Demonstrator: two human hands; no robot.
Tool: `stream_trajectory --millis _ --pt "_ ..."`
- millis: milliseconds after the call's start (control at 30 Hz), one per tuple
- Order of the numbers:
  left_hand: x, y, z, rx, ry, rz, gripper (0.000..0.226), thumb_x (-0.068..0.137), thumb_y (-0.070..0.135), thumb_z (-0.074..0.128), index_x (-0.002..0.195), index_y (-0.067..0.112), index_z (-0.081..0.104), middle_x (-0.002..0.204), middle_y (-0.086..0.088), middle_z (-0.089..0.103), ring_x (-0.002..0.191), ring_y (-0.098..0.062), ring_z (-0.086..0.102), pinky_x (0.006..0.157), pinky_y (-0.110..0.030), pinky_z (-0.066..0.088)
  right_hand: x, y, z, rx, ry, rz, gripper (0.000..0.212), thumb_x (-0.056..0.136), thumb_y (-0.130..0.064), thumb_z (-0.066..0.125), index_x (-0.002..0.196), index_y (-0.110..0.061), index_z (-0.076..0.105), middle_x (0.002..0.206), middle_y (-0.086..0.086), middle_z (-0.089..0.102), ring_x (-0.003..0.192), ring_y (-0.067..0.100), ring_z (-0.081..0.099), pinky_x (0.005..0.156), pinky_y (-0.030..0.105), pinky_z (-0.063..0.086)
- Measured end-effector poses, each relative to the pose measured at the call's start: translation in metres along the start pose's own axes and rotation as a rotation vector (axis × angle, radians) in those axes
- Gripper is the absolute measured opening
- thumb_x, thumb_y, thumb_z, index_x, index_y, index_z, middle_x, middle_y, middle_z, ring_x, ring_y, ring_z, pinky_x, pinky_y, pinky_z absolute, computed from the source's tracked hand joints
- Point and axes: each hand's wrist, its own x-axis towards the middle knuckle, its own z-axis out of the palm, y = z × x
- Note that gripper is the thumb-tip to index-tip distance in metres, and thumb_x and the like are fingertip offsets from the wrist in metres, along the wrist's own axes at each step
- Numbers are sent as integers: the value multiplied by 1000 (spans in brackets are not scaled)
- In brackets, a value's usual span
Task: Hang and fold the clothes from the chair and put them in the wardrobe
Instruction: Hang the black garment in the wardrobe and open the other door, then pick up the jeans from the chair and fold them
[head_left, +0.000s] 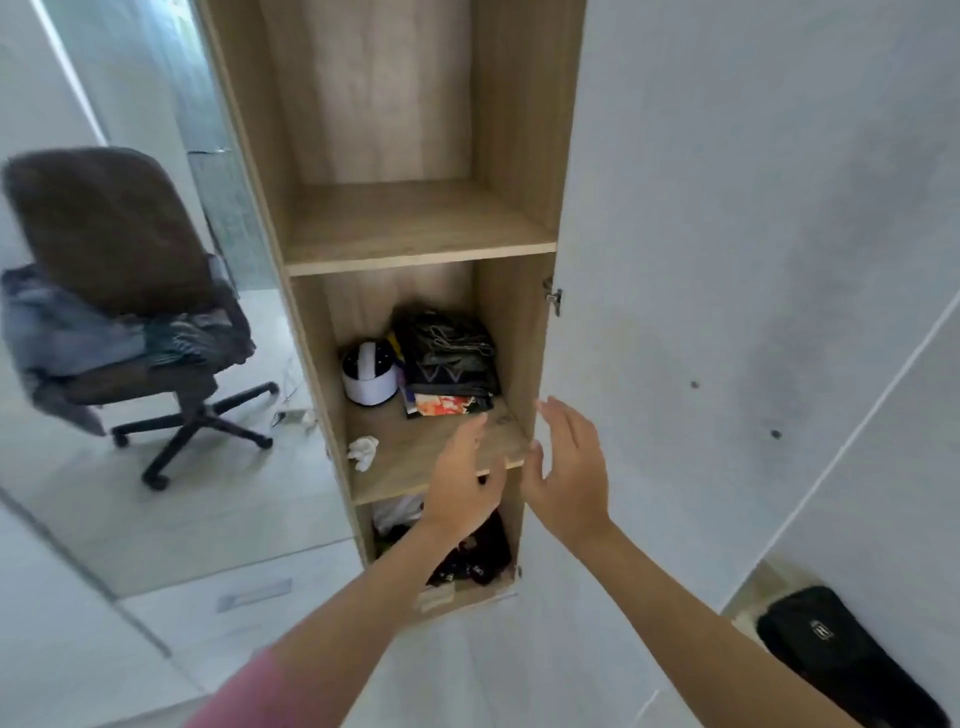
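Hovering spread and empty before the wardrobe (410, 249) shelf, left hand (460, 480) and right hand (569, 467) have the clothes (78, 332) on the chair (119, 244) well apart to the left, nearer the left hand

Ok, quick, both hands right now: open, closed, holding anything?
Left hand: open, fingers straight, holding nothing, by the light wooden wardrobe shelf.
Right hand: open, fingers spread, holding nothing.

Two bare forearms end in bare hands, the left hand (462, 480) and the right hand (571, 470). A pink sleeve (249, 696) covers the left upper arm.
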Motion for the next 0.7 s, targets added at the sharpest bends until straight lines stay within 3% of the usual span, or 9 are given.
stream_trajectory --millis 167,400,567,700 --pt "-89 -56 -146 152 206 -232 42 87 19 62 126 12 50 121 2 57 107 -14 58 94 -31 49 -35 -121 82 215 -265 -179 39 82 -5 52 121 -6 58 118 9 62 111 26 55 94 42 48" --pt "-274 -69 -330 331 590 -569 45 88 23 62 129 16 47 123 1 56 106 -13 57 89 -24 46 -140 -327 143 517 -636 -391 41 83 -9 53 123 -8 57 117 9 63 109 29 56 90 41 51" --pt "-411 -51 -419 503 824 -786 44 89 25 60 129 15 47 123 1 54 105 -10 54 88 -22 42 -237 -456 156 680 -893 -561 44 88 -11 55 132 -13 52 124 4 60 115 23 53 94 34 48" --pt "-517 -35 -465 572 1025 -957 42 89 25 59 128 13 46 122 -1 54 105 -14 56 83 -24 42 -320 -548 159 767 -1119 -809 48 89 -13 53 136 -9 47 131 8 56 121 27 50 100 39 44"
